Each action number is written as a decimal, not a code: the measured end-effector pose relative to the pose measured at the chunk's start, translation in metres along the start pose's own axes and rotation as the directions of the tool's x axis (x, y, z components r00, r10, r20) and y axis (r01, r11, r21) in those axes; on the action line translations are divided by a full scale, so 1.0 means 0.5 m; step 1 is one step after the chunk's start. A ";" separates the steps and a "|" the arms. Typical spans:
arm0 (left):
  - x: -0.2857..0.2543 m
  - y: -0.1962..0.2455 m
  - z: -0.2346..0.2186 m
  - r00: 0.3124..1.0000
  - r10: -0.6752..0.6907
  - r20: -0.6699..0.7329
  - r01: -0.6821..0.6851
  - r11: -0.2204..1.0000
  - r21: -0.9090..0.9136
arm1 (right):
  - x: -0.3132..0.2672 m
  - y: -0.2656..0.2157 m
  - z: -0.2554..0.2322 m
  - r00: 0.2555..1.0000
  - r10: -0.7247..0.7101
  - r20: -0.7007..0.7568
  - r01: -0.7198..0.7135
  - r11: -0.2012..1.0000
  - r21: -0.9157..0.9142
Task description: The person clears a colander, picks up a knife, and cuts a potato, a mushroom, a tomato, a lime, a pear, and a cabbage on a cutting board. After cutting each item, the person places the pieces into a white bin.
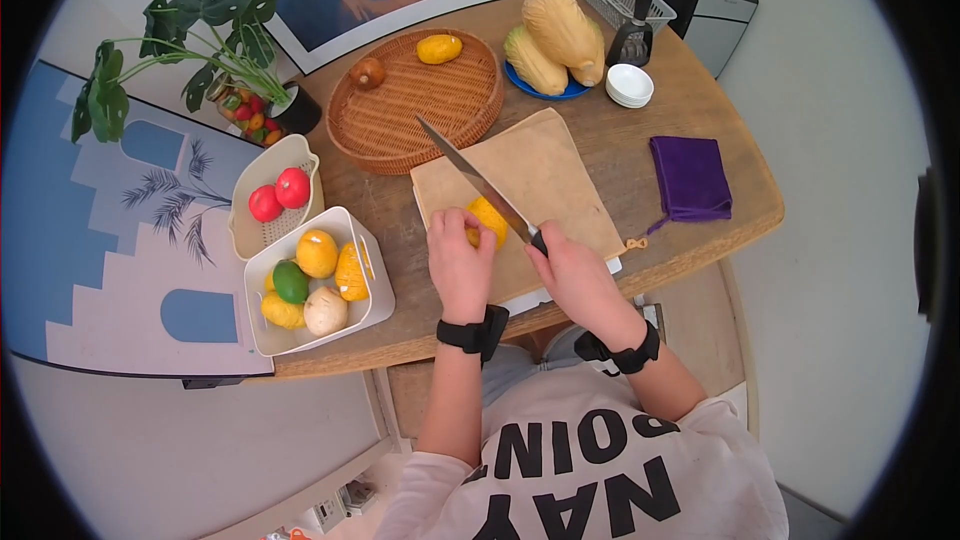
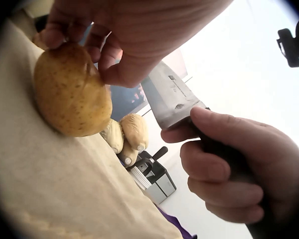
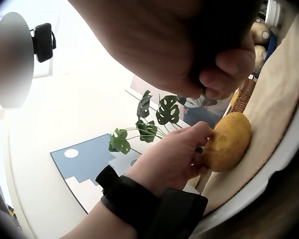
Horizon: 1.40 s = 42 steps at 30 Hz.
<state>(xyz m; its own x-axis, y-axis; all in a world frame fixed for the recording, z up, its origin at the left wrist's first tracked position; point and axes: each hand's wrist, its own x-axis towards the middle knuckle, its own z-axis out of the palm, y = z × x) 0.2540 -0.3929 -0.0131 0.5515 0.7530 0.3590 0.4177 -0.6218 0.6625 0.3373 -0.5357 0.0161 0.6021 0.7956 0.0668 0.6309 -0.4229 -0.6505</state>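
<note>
A yellow, speckled potato (image 1: 489,221) lies on a tan cloth-like mat (image 1: 540,165) near the table's front edge. My left hand (image 1: 461,258) holds it from its left side, fingertips and thumb pressed onto its skin, as the left wrist view also shows. In my right hand (image 1: 583,283) is a kitchen knife (image 1: 478,180), gripped by its black handle (image 2: 224,154). The blade points toward the far left and, in the head view, passes over the potato's far side. The left wrist view has the blade standing apart from the potato, beyond the left hand.
At left, a white bin (image 1: 380,305) holds several fruits and vegetables, beside a beige basket (image 1: 240,225) with red tomatoes. A wicker tray (image 1: 430,105) sits behind the mat. Squashes (image 1: 560,30) on a blue plate, white bowls (image 1: 629,86) and a purple cloth (image 1: 691,178) stand right.
</note>
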 end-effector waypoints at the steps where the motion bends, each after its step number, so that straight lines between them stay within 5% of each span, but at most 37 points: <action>1: -0.001 -0.001 0.001 1.000 0.001 0.000 -0.001 1.000 0.006 | 0.002 0.003 0.003 1.000 -0.019 0.001 0.019 1.000 -0.016; 21: -0.029 -0.008 0.009 0.989 0.023 -0.144 -0.024 1.000 -0.008 | -0.012 0.001 0.015 0.998 -0.059 0.010 0.060 0.996 -0.059; 30: -0.030 -0.016 -0.008 0.995 -0.102 -0.013 0.101 0.992 -0.072 | -0.016 -0.013 0.012 0.997 -0.069 0.018 0.070 0.995 -0.065; 42: -0.035 -0.015 -0.018 0.990 -0.143 -0.006 0.140 0.975 -0.172 | -0.027 -0.011 0.033 0.993 -0.112 0.037 0.114 0.991 -0.065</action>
<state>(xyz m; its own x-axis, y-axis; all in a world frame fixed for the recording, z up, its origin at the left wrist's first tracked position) 0.2344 -0.3994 -0.0186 0.4819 0.8356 0.2639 0.3605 -0.4635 0.8095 0.3177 -0.5370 0.0063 0.5093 0.8534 0.1108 0.7256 -0.3567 -0.5884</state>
